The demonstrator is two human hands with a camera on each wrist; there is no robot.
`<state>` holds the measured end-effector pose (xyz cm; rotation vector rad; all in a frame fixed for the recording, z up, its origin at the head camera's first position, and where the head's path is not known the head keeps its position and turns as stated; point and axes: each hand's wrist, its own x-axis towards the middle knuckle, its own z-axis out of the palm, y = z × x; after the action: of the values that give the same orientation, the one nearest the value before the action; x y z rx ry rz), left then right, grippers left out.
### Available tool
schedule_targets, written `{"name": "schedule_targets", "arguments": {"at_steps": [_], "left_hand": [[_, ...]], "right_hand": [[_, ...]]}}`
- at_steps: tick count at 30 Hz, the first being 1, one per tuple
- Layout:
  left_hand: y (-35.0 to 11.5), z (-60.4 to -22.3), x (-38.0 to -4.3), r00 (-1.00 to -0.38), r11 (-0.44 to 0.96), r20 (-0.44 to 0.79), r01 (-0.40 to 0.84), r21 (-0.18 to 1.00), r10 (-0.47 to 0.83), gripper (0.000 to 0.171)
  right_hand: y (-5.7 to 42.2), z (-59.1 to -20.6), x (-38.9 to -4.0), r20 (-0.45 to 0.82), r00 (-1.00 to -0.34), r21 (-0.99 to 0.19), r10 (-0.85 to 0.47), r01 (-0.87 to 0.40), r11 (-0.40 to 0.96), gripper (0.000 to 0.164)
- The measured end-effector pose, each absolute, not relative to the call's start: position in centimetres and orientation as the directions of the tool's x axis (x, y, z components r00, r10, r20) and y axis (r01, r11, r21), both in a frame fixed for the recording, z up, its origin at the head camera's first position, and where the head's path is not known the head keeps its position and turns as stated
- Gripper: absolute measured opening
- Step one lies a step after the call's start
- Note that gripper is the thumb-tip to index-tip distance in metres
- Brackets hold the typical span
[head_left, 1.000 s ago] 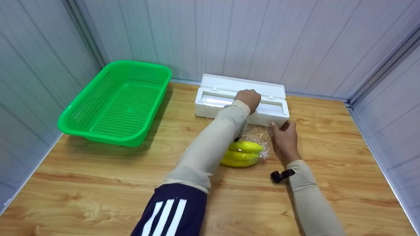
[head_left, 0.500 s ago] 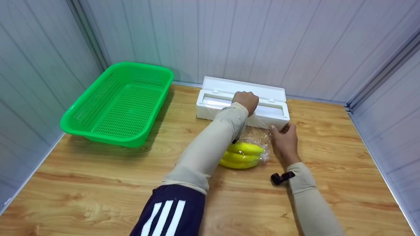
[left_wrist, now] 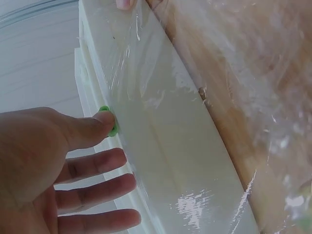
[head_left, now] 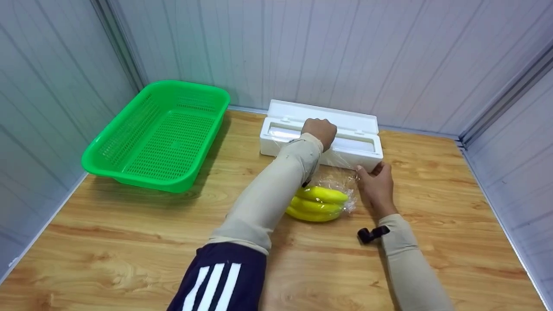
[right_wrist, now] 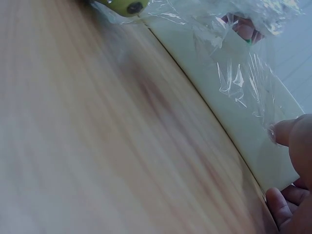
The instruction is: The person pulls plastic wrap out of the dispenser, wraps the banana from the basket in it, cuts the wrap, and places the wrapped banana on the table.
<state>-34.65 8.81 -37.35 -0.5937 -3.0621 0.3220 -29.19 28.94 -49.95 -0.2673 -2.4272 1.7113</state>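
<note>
A white cling film dispenser box (head_left: 365,160) stands at the back wall with its lid (head_left: 354,121) raised. Clear film (head_left: 335,175) runs down its front to a bunch of yellow bananas (head_left: 319,207) wrapped in film. In the left wrist view, the thumb of my left hand (left_wrist: 44,156) lies on a small green slide cutter (left_wrist: 114,129) at the box's top front edge, pinching it; the other fingers extend loosely. My right hand (head_left: 376,188) grips the box's front right corner, thumb on the film-covered front and fingers curled at the lower edge. My left forearm hides part of the bananas.
A green plastic basket (head_left: 190,179) stands on the wooden table (head_left: 142,250) at the left. White panel walls (head_left: 242,52) close in the back and both sides. A black wrist camera (head_left: 372,234) sits on the right sleeve.
My left hand has slid slightly left along the top of the box with the green slide cutter. The right hand keeps its hold on the corner. The head view has shifted a little.
</note>
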Motion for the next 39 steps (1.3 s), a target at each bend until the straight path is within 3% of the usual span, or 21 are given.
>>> {"name": "schedule_targets", "arguments": {"at_steps": [11,17,25,39], "left_hand": [[9.3,-37.2,-34.7,-0.939,0.931,-0.053,0.343,-0.12,0.339,0.025],[8.9,-37.2,-34.4,-0.947,0.946,-0.077,0.317,-0.065,0.312,0.025],[7.7,-37.3,-34.7,-0.922,0.921,-0.039,0.388,-0.036,0.386,0.019],[7.2,-37.3,-35.2,-0.894,0.895,-0.047,0.446,0.004,0.446,0.014]], "right_hand": [[28.9,-50.0,-29.0,-0.026,-0.971,-0.993,0.238,0.052,0.102,0.067],[28.9,-49.9,-28.9,-0.034,-0.971,-0.983,0.239,0.075,0.166,0.07],[28.9,-49.9,-28.9,0.011,-0.97,-0.97,0.241,0.048,0.237,0.068],[28.6,-49.9,-28.9,-0.008,-0.971,-0.984,0.238,0.05,0.173,0.067]]}}
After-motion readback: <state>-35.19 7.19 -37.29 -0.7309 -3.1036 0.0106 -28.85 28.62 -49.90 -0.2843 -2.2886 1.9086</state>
